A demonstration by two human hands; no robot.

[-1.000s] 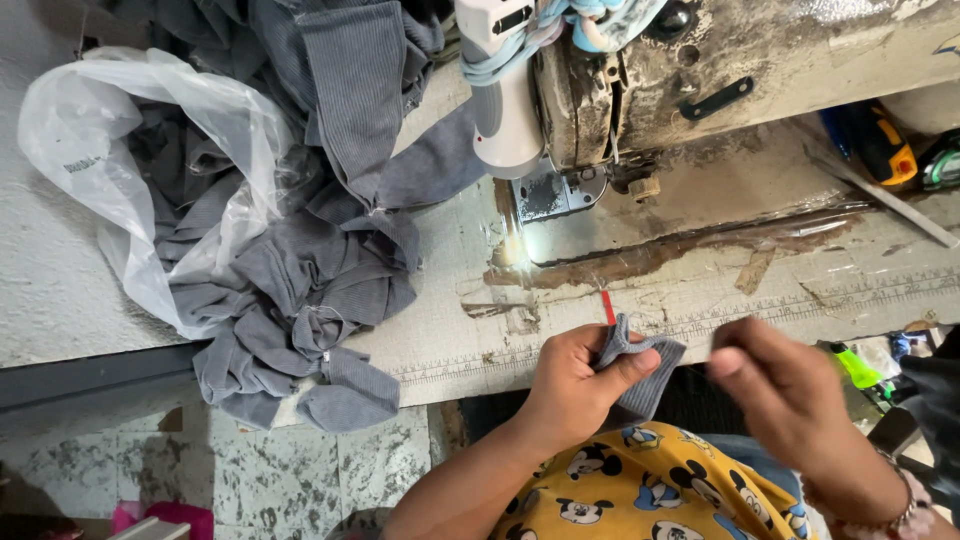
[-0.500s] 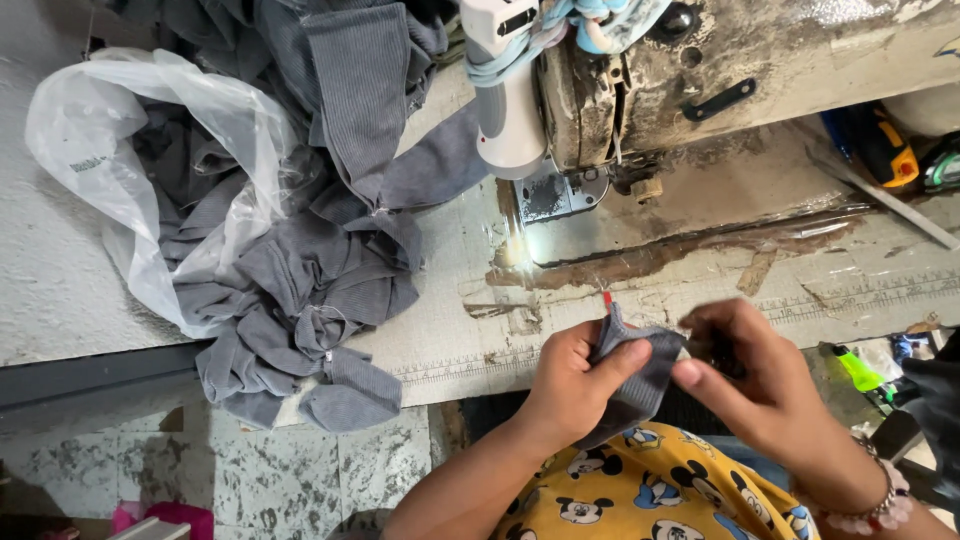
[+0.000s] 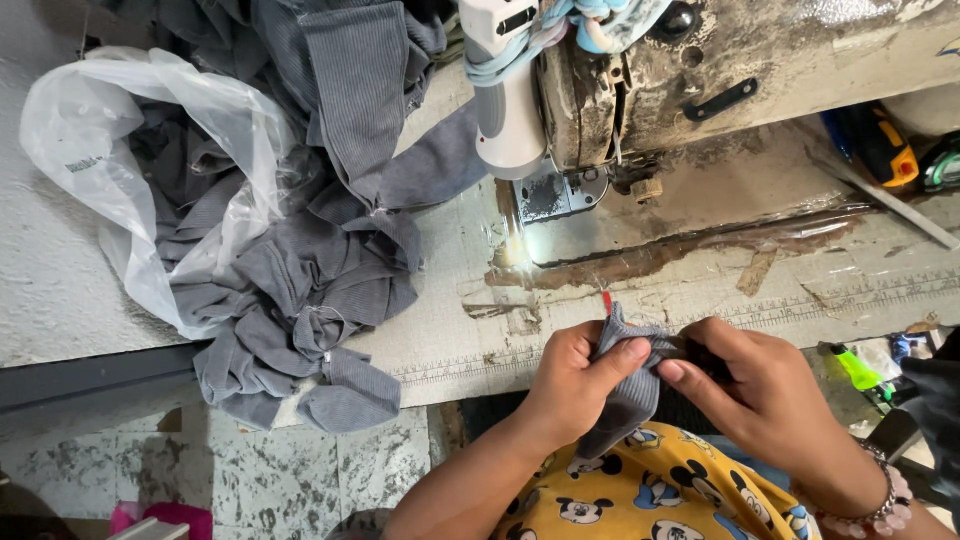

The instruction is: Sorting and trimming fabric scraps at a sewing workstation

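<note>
A small grey ribbed fabric piece (image 3: pixel 632 395) is pinched between both hands at the near edge of the sewing table (image 3: pixel 450 345). My left hand (image 3: pixel 572 385) grips its left side with thumb on top. My right hand (image 3: pixel 750 385) holds its right end, fingers closed around it. A small red tag (image 3: pixel 606 301) sticks up just above the piece. The sewing machine (image 3: pixel 700 80), worn and dirty, stands beyond the hands, with its needle plate (image 3: pixel 548 192) lit by a lamp.
A heap of grey ribbed fabric pieces (image 3: pixel 300 270) spills from a clear plastic bag (image 3: pixel 110 160) on the table's left. Tools with orange and green parts (image 3: pixel 890 150) lie at the far right. Tiled floor (image 3: pixel 250 480) shows below the table edge.
My right hand has come in from the right and closed on the fabric piece that my left hand held alone a second ago. The piece is now drawn between both hands.
</note>
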